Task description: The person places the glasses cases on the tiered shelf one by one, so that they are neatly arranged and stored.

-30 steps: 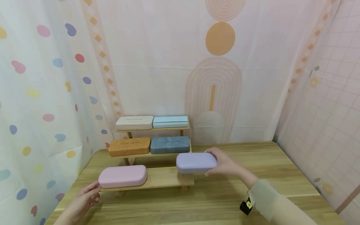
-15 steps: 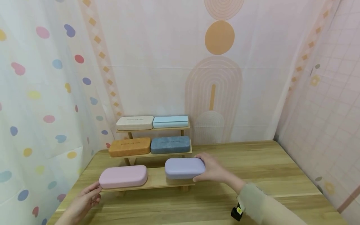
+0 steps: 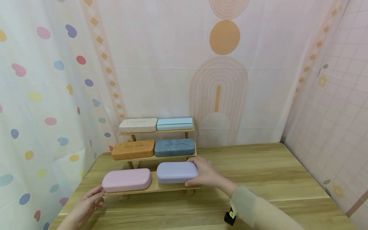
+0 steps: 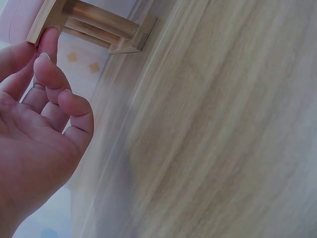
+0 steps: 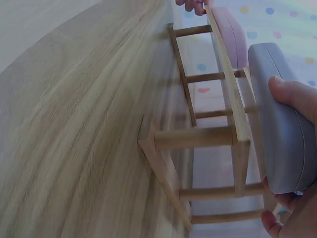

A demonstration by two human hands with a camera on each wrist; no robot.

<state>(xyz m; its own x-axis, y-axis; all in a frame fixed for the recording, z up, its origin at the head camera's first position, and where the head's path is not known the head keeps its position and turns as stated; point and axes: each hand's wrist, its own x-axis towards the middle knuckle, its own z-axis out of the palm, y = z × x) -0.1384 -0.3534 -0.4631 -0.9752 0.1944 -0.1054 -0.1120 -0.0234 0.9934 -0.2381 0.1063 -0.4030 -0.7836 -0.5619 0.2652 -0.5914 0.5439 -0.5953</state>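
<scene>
A lavender glasses case (image 3: 177, 172) is gripped at its right end by my right hand (image 3: 205, 174), thumb in front and fingers behind. It is over the right part of the lowest shelf of a wooden tiered stand (image 3: 154, 185); in the right wrist view a narrow gap shows between the case (image 5: 282, 129) and the board. A pink glasses case (image 3: 127, 180) lies on that shelf's left part. My left hand (image 3: 86, 204) pinches the left end of the shelf board; the left wrist view shows fingertips against the board's end (image 4: 47, 22).
On the middle shelf lie an orange case (image 3: 133, 150) and a blue case (image 3: 174, 147). A cream case (image 3: 138, 125) and a light blue case (image 3: 174, 124) lie on the top shelf. The stand is on a wooden table (image 3: 258, 179), with curtains (image 3: 161, 86) behind it.
My right hand has carried the lavender case leftward and slightly down, from beyond the shelf's right end to over the shelf beside the pink case. My left hand has stayed at the board's end.
</scene>
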